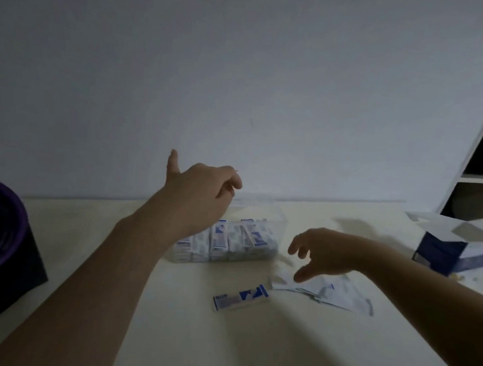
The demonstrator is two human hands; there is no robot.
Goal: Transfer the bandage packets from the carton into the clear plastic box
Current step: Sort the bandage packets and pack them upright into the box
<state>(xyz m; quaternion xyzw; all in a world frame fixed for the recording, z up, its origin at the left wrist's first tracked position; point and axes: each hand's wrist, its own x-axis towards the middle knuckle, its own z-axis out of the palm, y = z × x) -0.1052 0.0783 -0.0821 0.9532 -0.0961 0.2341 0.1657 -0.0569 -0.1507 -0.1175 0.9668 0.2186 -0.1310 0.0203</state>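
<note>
Cream table (166, 321): left hand (202, 191) above clear plastic box (272, 214) of blue-white bandage packets (230, 239), fingers curled, grip indeterminate; right hand (330, 253) spread, empty, over loose packets (327, 293), centre right.

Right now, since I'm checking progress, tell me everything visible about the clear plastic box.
The clear plastic box is see-through and rectangular, its top apparently open. It sits flat on the pale table, holding a row of blue-and-white packets standing on edge. The left hand hovers over its left end; contact unclear.

L hand (202, 192) over box (274, 215); R hand (330, 253) above pkts (329, 294).
</note>
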